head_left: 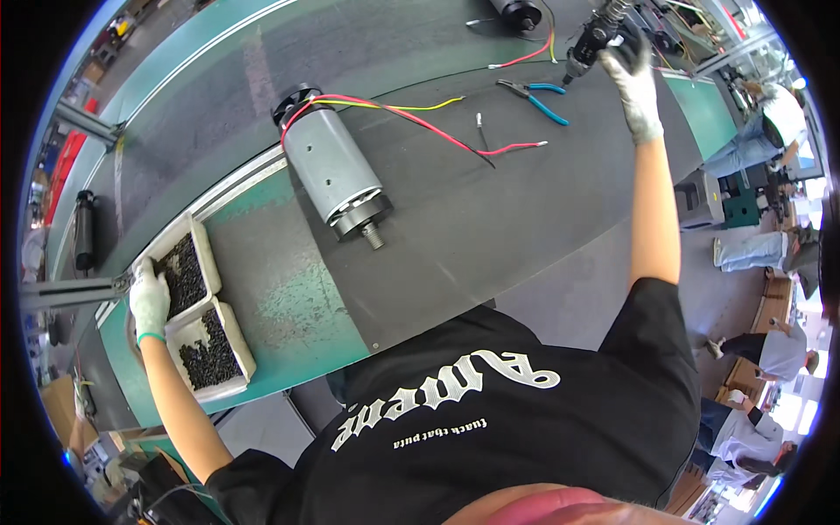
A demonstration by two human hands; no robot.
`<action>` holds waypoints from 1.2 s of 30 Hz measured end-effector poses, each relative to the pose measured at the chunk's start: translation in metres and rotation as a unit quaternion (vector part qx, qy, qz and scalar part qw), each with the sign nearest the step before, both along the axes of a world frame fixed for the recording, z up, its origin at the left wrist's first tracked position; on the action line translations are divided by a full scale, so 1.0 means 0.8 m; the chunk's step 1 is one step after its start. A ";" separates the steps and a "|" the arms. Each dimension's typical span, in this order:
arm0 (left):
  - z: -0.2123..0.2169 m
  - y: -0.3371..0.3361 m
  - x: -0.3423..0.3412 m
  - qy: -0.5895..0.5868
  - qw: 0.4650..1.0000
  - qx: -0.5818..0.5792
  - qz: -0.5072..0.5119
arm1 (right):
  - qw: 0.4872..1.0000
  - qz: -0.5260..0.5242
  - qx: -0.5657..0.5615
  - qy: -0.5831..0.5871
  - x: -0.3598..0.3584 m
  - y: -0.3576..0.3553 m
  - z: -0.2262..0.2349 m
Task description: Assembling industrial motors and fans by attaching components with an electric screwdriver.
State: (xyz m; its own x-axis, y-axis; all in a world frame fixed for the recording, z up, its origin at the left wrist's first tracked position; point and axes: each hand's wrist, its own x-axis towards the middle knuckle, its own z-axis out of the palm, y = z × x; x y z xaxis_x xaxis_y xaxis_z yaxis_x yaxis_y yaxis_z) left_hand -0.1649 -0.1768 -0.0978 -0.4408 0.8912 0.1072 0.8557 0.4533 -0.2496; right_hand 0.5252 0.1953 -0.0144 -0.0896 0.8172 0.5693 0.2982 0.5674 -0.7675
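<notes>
My left hand (149, 299), in a white glove, reaches into the upper of two white trays (208, 255) full of small black screws; whether it holds any is hidden. My right hand (632, 80), also gloved, is stretched far out and grips a black power screwdriver (588, 42) hanging over the far bench. A grey cylindrical motor (336, 175) lies on the dark mat between my arms, with red, yellow and black wires (411, 112) trailing from its back end.
Blue-handled pliers (535, 94) lie on the mat near the screwdriver. A second white tray (236, 343) of screws sits by the bench edge. Another motor (514, 10) is at the far edge. Other people sit at the right (770, 122).
</notes>
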 end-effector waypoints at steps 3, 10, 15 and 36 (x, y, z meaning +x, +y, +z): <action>-0.009 -0.001 -0.003 0.011 1.000 -0.009 -0.005 | 0.918 0.252 -0.299 0.066 0.038 0.091 -0.038; -0.004 -0.011 0.026 0.005 1.000 0.027 0.010 | 0.946 0.242 -0.213 0.033 -0.027 0.036 0.002; -0.005 -0.022 0.012 0.010 1.000 0.008 0.015 | 0.935 0.285 -0.151 0.149 -0.090 -0.119 0.015; 0.070 -0.050 0.152 -0.326 0.881 0.336 0.071 | 0.819 0.349 -0.273 0.364 -0.127 -0.191 -0.076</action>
